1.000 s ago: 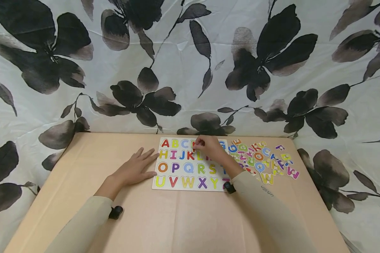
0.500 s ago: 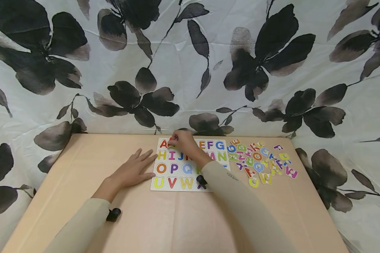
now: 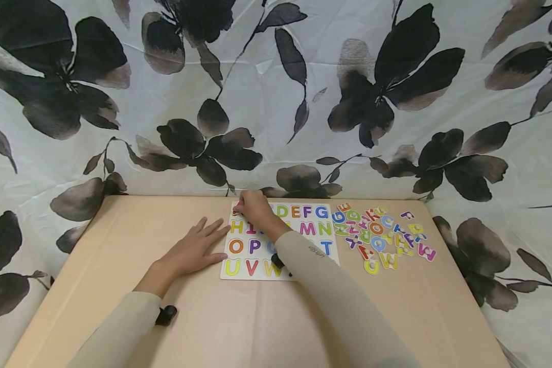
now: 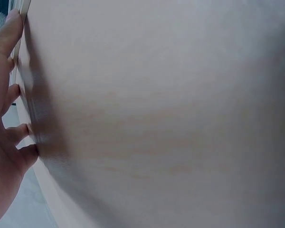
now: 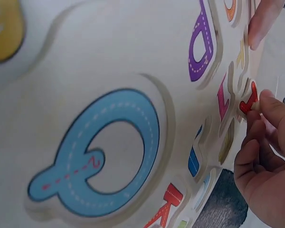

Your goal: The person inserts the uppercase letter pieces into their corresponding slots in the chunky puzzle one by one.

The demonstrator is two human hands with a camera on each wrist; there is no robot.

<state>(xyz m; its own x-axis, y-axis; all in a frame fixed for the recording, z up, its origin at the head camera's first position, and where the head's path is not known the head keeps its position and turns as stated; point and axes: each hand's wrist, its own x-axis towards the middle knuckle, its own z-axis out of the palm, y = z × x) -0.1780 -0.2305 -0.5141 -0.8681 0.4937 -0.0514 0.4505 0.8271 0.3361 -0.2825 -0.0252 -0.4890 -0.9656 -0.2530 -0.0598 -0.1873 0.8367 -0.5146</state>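
Note:
My left hand [image 3: 195, 245] lies spread on the tabletop, its fingertips right at the left edge of a white alphabet puzzle board [image 3: 262, 257]. In the left wrist view, the left hand's fingers [image 4: 12, 95] stretch to the board's edge. The right hand [image 3: 256, 209] is over the board's top left corner. Thumb and fingertips pinch a small knob on a red letter piece [image 5: 248, 100], close over the board at the A spot in the top row. The hand partly hides that piece and the B and C in the head view.
Loose colourful letter pieces [image 3: 376, 228] lie scattered to the right of the board, several overlapping. A yellow U piece [image 3: 371, 267] is nearest the front. Behind the tan tabletop [image 3: 188, 322] hangs a white floral cloth [image 3: 280, 92].
The right hand has moved left along the board's top row, from near D past B to the A spot, carrying the red letter piece. The left hand has stayed put.

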